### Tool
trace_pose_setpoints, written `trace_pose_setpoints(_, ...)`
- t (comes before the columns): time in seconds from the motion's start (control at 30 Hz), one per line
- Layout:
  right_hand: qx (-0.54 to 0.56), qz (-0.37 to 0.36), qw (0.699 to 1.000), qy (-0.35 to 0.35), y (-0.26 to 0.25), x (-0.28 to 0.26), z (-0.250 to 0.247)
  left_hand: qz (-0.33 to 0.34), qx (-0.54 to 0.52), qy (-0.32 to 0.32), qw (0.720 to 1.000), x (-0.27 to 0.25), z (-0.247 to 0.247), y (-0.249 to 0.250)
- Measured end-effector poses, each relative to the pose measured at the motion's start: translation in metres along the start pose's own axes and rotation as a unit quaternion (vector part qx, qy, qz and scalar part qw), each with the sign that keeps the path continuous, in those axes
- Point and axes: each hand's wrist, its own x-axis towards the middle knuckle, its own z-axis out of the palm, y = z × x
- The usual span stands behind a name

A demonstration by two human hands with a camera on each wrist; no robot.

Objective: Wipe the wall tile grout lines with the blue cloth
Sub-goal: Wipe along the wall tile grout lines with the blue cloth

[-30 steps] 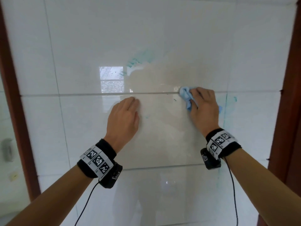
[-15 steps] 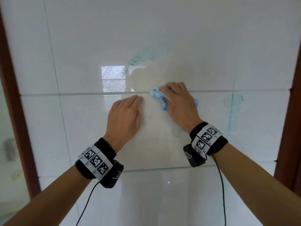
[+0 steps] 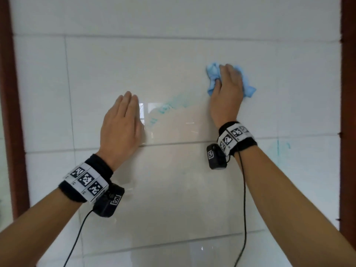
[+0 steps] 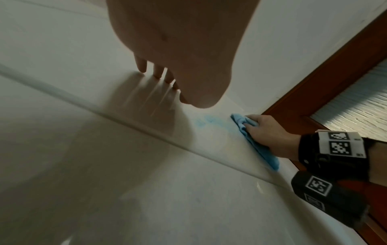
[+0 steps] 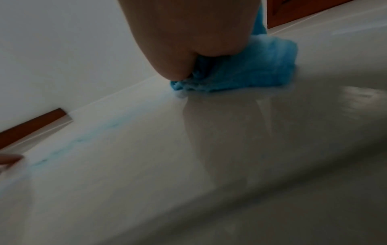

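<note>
Nearest the camera, two bare forearms rise from the lower corners of the head view, each wrist wrapped in a black band (image 3: pixel 87 181) with white coded tags and a small black camera unit (image 3: pixel 107 202) hanging beneath, a thin black cable (image 3: pixel 77 239) trailing down.

The left hand (image 3: pixel 120 125) lies in the middle left of the frame, fingers straight and together, palm flat on the glossy white wall tile (image 3: pixel 173 180) — its grip holds nothing. Its heel sits just above a horizontal grout line (image 3: pixel 173 143) that runs across the frame.

Higher, in the upper right, the right hand (image 3: pixel 226 93) presses the blue cloth (image 3: pixel 212 73) against the tile; the cloth is bunched, spilling out past the fingertips on the left and past the hand's right edge. In the right wrist view the fingers curl into the wadded cloth (image 5: pixel 240 71), so the grip is closed on it. The cloth lies on the tile face between two horizontal grout lines, touching neither.

Between the hands a faint turquoise smear (image 3: pixel 169 106) streaks the tile, and another turquoise stain (image 3: pixel 278 147) marks a vertical grout line at the right.

Farthest out, dark red-brown wooden frames (image 3: pixel 347 112) border the tiled wall on both sides.
</note>
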Motion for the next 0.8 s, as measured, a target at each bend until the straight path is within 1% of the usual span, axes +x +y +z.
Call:
trace_pose_setpoints(0.07, -0.01, -0.006, 1.0, -0.018, -0.003, -0.015, 0.006, 0.008, -0.007, 0.016, 1.0, 0.004, 0.0, -0.001)
trace_pose_setpoints(0.17, 0.001, -0.049, 0.998, -0.035, -0.014, -0.04, 0.013, 0.011, -0.018, 0.017, 1.0, 0.007, -0.002, 0.003)
trace_pose_setpoints(0.2, 0.001, -0.064, 0.997, -0.048, -0.018, -0.05, 0.015, 0.008, -0.018, 0.012, 1.0, 0.007, -0.001, 0.004)
trace_pose_setpoints(0.27, -0.014, -0.116, 0.988, -0.103, -0.02, -0.066, 0.018, 0.001, -0.016, 0.002, 1.0, 0.008, -0.001, 0.007)
trace_pose_setpoints(0.33, -0.044, -0.185, 0.969, -0.155, -0.012, -0.066, 0.014, -0.002, -0.011, -0.008, 1.0, 0.01, -0.001, 0.007)
trace_pose_setpoints(0.37, -0.055, -0.205, 0.962, -0.171, -0.006, -0.059, 0.011, 0.001, -0.007, -0.011, 1.0, 0.012, -0.001, 0.007)
trace_pose_setpoints(0.4, -0.062, -0.204, 0.961, -0.178, -0.003, -0.048, 0.007, 0.004, -0.004, -0.012, 1.0, 0.013, -0.001, 0.005)
trace_pose_setpoints(0.47, -0.063, -0.159, 0.972, -0.161, -0.006, -0.023, 0.001, 0.009, 0.0, -0.012, 1.0, 0.016, 0.0, 0.0)
trace_pose_setpoints(0.53, -0.047, -0.103, 0.987, -0.118, -0.018, -0.004, 0.003, 0.013, 0.0, -0.012, 1.0, 0.017, 0.002, -0.007)
trace_pose_setpoints(0.6, -0.034, -0.064, 0.994, -0.081, -0.031, 0.0, 0.014, 0.026, -0.003, -0.011, 1.0, 0.016, 0.002, -0.012)
trace_pose_setpoints(0.63, -0.024, -0.059, 0.996, -0.068, -0.037, -0.005, 0.02, 0.035, -0.005, -0.007, 0.999, 0.015, 0.002, -0.014)
trace_pose_setpoints(0.67, -0.015, -0.071, 0.995, -0.061, -0.042, -0.014, 0.024, 0.04, -0.005, 0.0, 0.999, 0.013, 0.002, -0.015)
trace_pose_setpoints(0.7, -0.016, -0.1, 0.993, -0.063, -0.047, -0.028, 0.027, 0.041, 0.0, 0.007, 0.999, 0.01, 0.001, -0.016)
trace_pose_setpoints(0.8, -0.045, -0.233, 0.967, -0.095, -0.055, -0.077, 0.027, 0.011, 0.011, 0.012, 1.0, 0.004, 0.0, -0.018)
